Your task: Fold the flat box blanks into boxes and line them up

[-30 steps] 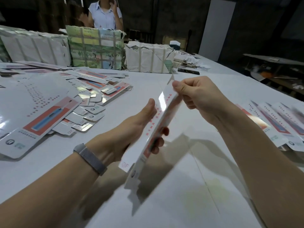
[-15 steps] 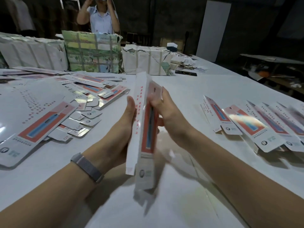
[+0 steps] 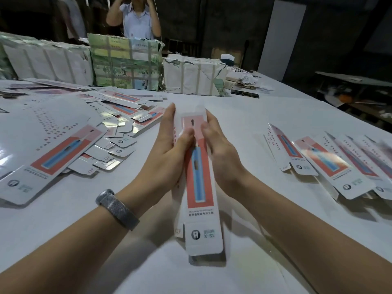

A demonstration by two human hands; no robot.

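Far left on the tabletop [image 3: 244, 115], the heap of flat blanks [image 3: 70, 145] lies fanned out, waiting its turn. Behind it, along the far edge, wrapped bundles [image 3: 127, 62] stand in a row, and a person [image 3: 135, 18] stands beyond them.

Now to the centre: the left hand [image 3: 169, 145] is laid along the left side of the box [image 3: 198, 170], fingers straight up the panel and thumb pressing on the printed face. The box itself is held above the tabletop, long axis running near to far, its near flap hanging open. The right hand [image 3: 220, 153] mirrors it, fingers against the right wall, thumb tip on the face right next to the other thumb. So both hands are pressing, not clenching.

Judging by this, the tube is being squared up. Best played with even pressure from both sides so the creases set straight, thumbs keeping the face flat, then tuck that near flap.

Out right, the folded boxes [image 3: 331, 164] lie side by side in a row; this one looks headed for its near-left end.
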